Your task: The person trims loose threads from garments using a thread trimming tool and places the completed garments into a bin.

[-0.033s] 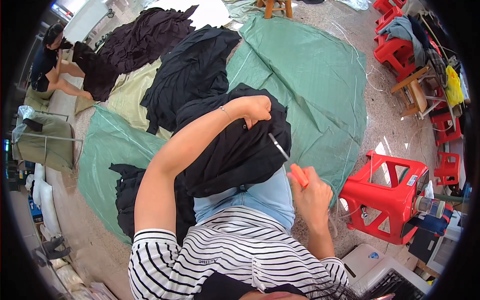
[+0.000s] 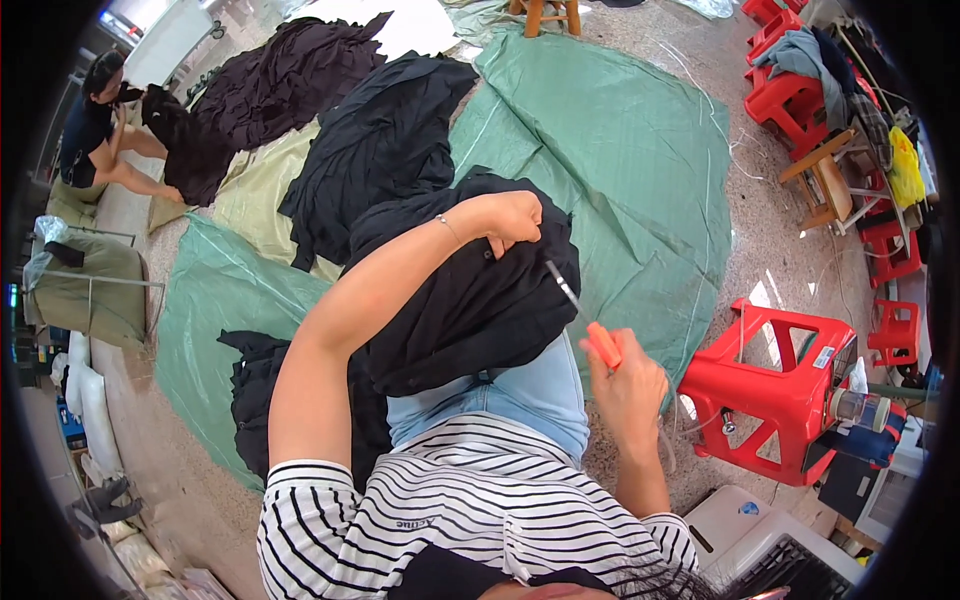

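Observation:
A black garment [image 2: 470, 330] lies bunched over my lap. My left hand [image 2: 513, 220] is closed on its upper part, fingertips pinching the cloth; a small dark button-like spot shows just below the fingers. My right hand [image 2: 630, 390], off to the right of the garment, grips a tool with an orange handle [image 2: 604, 345] and a slim metal shaft [image 2: 568, 287]. The shaft points up and left toward the cloth below my left hand; I cannot tell whether its tip touches. A clear tube hangs by my right wrist.
Green sheeting [image 2: 620, 150] covers the floor ahead, with black clothes [image 2: 380, 140] and dark brown clothes [image 2: 290, 75] heaped beyond. Another black garment [image 2: 260, 390] lies at my left. A red stool [image 2: 770, 345] stands on its side at right. A person [image 2: 105, 140] sits far left holding dark cloth.
My right hand and the tool have shifted slightly right and down, away from the left hand. The left hand keeps its place on the garment.

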`<state>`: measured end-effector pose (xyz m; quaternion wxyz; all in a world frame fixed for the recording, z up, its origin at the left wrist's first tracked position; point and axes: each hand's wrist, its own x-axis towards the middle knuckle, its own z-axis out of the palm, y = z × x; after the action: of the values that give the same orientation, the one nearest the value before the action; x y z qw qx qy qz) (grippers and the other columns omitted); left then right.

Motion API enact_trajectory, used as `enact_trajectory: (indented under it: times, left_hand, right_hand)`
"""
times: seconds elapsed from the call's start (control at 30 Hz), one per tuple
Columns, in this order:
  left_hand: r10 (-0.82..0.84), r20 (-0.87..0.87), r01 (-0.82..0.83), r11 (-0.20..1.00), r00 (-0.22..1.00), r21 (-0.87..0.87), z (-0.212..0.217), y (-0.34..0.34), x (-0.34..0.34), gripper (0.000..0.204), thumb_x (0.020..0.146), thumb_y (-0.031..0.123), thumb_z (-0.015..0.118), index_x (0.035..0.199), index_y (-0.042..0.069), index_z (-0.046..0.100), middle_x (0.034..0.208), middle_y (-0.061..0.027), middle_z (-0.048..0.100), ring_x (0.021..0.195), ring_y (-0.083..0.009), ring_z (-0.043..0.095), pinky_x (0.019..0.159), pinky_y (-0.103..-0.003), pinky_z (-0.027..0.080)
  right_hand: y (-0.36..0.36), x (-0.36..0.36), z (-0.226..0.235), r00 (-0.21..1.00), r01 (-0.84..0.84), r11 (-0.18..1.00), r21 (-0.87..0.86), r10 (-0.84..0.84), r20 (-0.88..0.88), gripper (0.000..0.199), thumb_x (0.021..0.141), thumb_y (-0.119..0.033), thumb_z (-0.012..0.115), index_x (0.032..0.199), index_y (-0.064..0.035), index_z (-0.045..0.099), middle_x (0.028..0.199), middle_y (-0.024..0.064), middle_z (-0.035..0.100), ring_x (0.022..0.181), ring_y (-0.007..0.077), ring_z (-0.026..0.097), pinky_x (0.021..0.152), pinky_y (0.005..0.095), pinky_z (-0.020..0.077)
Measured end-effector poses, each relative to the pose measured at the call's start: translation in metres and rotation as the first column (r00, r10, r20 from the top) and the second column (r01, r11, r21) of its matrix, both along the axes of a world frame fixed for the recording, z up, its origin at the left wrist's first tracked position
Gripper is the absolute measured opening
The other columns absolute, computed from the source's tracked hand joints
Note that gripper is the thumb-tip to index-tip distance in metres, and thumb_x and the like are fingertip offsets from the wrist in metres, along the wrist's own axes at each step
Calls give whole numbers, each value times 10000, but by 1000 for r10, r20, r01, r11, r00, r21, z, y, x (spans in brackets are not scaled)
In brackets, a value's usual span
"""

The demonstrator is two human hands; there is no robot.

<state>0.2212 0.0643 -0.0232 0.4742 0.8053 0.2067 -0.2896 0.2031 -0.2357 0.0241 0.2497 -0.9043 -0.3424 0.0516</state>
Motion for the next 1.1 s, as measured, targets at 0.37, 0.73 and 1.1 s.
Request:
enact_trajectory:
  times: [0.37, 0.73, 1.1]
  left_hand:
    - [17, 337, -105, 964, 941, 243, -40, -19, 6, 196, 760, 104, 748, 846, -58, 678, 705, -157, 679, 684, -230, 675, 651, -375, 521]
    - [324, 630, -704, 410, 706, 580, 8, 69, -26, 523, 826, 558, 658, 975, 63, 740, 990, -208, 720, 942, -384, 693, 804, -470, 548]
    - [239, 762, -237, 965, 602, -115, 47, -24, -13, 234, 883, 130, 627, 1050, -34, 632, 995, -152, 684, 942, -219, 643, 865, -334, 498]
  right_hand:
    - [-3, 19, -13, 997, 80, 990, -114, -80, 6, 377, 905, -420, 680, 873, -67, 551, 656, 190, 641, 601, 436, 629, 531, 524, 467]
    - [-39, 37, -24, 904, 393, 919, -28, -391, -174, 322, 955, -381, 635, 1099, -93, 648, 792, 228, 657, 778, 439, 653, 643, 477, 478]
    - [-55, 36, -48, 883, 459, 888, 13, -454, -118, 332, 950, -406, 633, 1024, -83, 612, 749, 232, 654, 741, 459, 639, 610, 520, 462]
